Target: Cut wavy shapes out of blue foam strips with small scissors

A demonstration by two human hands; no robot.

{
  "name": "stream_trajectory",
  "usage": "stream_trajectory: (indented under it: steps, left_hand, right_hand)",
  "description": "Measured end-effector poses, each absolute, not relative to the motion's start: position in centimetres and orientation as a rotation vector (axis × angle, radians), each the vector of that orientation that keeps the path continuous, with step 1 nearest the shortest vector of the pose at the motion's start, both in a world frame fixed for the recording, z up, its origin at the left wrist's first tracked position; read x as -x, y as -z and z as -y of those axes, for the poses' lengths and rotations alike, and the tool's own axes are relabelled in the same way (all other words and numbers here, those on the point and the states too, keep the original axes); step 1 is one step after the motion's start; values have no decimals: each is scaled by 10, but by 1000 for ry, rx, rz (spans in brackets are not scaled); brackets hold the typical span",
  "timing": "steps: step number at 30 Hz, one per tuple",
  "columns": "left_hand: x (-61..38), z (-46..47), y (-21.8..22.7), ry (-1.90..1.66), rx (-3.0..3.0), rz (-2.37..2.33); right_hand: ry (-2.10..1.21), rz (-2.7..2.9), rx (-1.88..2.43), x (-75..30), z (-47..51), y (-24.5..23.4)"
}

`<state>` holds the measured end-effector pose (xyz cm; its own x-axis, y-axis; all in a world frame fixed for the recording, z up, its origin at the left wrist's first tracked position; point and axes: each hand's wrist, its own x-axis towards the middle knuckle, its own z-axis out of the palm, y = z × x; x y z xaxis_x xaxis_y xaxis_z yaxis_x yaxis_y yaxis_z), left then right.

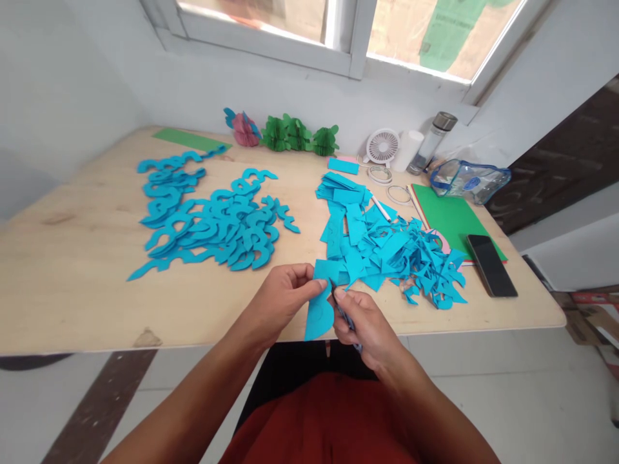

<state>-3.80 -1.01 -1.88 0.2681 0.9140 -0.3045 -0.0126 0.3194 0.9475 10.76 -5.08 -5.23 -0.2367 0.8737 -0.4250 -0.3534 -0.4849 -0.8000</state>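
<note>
My left hand pinches a sheet of blue paper that hangs past the table's front edge, with a curved cut along its lower part. My right hand grips a pair of small scissors with blue handles, and their dark blades meet the paper's right edge. Behind my hands lies a heap of blue paper scraps, its nearest pieces just beyond my fingers. Farther left is a spread of curved blue paper cut-outs.
The plywood table has a black phone on green paper sheets at right. A white marker, tape rolls, a small white fan, a bottle, a clear pouch and folded paper decorations stand along the back.
</note>
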Motion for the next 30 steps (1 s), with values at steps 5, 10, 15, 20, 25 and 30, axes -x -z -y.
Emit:
stream_trajectory:
  steps: [5,10,15,20,25,30]
  left_hand:
    - [37,10,17,-796,-1062,-1081]
    - [36,11,19,-808,-1061,-1094]
    - [35,13,23,-818,-1053,-1087]
    - [36,14,24,-872,-1066,-1120]
    - [36,12,20,-871,-1080,-1135]
    - [36,10,15,-841,-1103,-1116]
  right_hand:
    - [-1839,744,1135,-109,49,54]
    - [-1823,741,1133,-108,49,55]
    - [-1822,741,1141,-109,49,55]
    - [-1838,736,1161,-110,49,55]
    - [-1874,753,1127,-113,49,55]
    - [-1877,764,1118,-114,48,55]
